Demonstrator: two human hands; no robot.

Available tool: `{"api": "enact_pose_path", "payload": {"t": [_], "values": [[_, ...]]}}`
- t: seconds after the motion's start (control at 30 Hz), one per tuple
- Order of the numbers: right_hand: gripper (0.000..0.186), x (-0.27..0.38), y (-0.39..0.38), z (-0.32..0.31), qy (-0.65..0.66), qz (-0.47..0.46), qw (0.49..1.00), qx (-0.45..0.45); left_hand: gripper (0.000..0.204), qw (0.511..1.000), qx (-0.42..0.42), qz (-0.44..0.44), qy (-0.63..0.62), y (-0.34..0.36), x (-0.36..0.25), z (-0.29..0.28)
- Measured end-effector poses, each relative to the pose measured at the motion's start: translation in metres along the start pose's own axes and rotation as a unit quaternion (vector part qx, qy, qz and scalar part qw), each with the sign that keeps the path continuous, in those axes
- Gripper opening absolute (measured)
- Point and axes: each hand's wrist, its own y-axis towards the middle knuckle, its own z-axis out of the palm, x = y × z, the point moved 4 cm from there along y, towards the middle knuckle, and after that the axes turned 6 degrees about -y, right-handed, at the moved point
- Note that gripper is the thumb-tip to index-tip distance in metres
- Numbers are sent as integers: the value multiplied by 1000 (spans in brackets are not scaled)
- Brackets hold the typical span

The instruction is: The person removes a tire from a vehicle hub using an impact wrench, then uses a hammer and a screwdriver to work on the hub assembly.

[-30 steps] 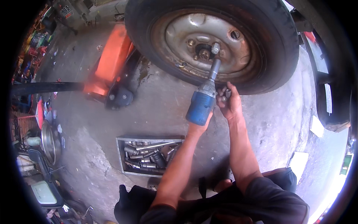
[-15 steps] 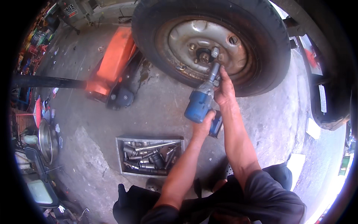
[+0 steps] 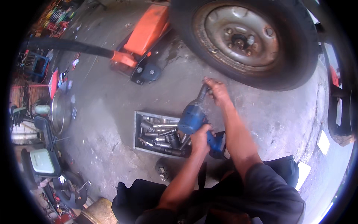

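A blue cordless impact wrench [image 3: 191, 120] is tilted in front of me, its nose pointing away toward the wheel. My left hand [image 3: 202, 139] is closed round its handle, just above the battery end. At the front, my right hand [image 3: 219, 92] has its fingers closed on the long socket [image 3: 203, 92] at the wrench's tip; the fingertips are blurred. The socket stands apart from the rusty steel wheel [image 3: 257, 61] with its black tyre [image 3: 298, 71]. Partly behind the wrench and left hand lies a grey metal tray [image 3: 136, 130] of sockets and extension bars [image 3: 160, 134].
An orange floor jack [image 3: 147, 30] with a long dark handle [image 3: 71, 45] stands left of the wheel. Along the left side are a round metal rim [image 3: 59, 112], a wheeled thing with a pale panel [image 3: 41, 161] and clutter. White pieces [image 3: 323, 142] lie at the right.
The impact wrench has come back from the wheel's hub toward me, ending beside the socket tray. Both hands moved with it, and the head view has shifted.
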Motion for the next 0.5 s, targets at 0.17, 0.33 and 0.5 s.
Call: {"api": "enact_pose_path", "payload": {"t": [0.17,0.33,0.5], "values": [[19,-82,9,37,-37,76,995,59,24,997,-74,18,-16,-1,-23,-48],[23,-102,12,41,4,128,992,-5,51,996,-92,6,-14,-10,-36,-56],[36,-75,2,46,-67,89,990,83,49,996,-87,13,-7,-10,-49,-40]]}}
